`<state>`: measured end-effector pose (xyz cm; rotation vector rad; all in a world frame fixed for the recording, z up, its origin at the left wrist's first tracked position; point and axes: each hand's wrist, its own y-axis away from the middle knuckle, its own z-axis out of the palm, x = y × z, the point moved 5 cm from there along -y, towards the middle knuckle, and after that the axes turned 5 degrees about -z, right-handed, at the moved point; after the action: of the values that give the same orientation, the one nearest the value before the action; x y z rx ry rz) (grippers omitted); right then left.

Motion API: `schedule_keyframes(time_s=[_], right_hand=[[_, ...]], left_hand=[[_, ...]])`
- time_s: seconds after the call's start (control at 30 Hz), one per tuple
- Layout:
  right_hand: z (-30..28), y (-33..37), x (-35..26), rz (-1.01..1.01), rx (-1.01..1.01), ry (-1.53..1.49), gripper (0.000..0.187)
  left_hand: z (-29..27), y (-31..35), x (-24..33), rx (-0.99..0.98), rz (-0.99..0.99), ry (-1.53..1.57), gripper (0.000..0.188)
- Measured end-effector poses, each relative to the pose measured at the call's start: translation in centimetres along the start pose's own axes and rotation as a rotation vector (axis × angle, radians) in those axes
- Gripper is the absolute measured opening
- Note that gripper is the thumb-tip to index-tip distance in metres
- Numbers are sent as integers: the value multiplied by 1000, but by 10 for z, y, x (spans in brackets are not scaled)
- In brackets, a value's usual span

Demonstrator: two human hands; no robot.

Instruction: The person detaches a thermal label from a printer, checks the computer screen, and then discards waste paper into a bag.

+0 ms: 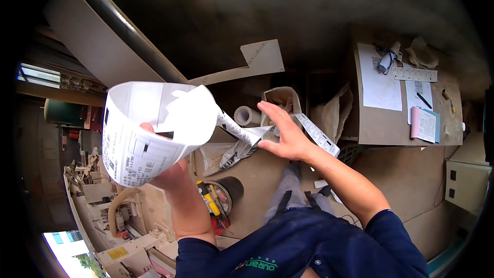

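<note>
A wide curled loop of white printed label paper (136, 149) is held up at the left by my left hand (172, 175). Its thumb or a finger shows inside the loop, and the paper hides most of the other fingers. A twisted strip of the same paper (234, 127) trails from the loop toward my right hand (288, 136). That hand is open, with its thumb and fingers apart, close to the strip's tip; whether it touches the paper I cannot tell. Beyond my right wrist hangs another printed strip (320, 136).
On the right, a desk (373, 128) carries paper sheets, a pen, a pink-edged pad (425, 124) and a handheld device (389, 59). A white roll (247, 116) and bags stand behind my hands. Low at the left are a dark bucket (234, 188) and dusty machinery (103, 193).
</note>
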<state>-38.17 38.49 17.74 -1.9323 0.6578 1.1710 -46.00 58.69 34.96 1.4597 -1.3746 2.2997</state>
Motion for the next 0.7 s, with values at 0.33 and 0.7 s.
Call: schedule_keyframes(time_s=[0.33, 0.7], right_hand=[[-27, 63, -122, -218, 185, -119, 49], [-254, 209, -224, -360, 766, -1123, 31]], left_hand=[[122, -10, 171, -494, -26, 434, 29], [184, 150, 179, -663, 34, 243, 28]])
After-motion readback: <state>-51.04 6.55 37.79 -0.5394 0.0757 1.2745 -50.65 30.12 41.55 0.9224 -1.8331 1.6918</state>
